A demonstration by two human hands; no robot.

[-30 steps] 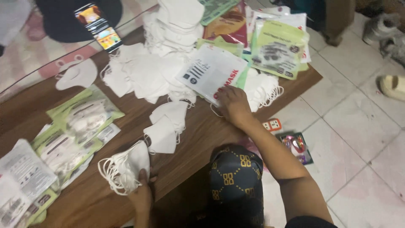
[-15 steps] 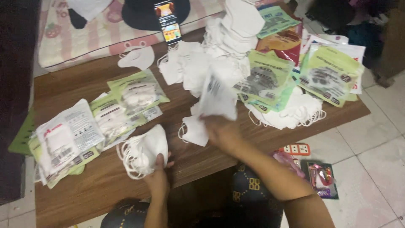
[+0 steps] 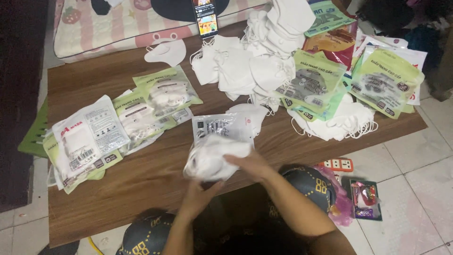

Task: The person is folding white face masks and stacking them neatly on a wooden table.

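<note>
Where masks lie, wooden table.

We are noting white masks heaped on the brown wood-grain bench; lime-green packets showing grey print; a clear pouch showing white; a pink striped cushion; dark trousers bearing yellow squares.
</note>
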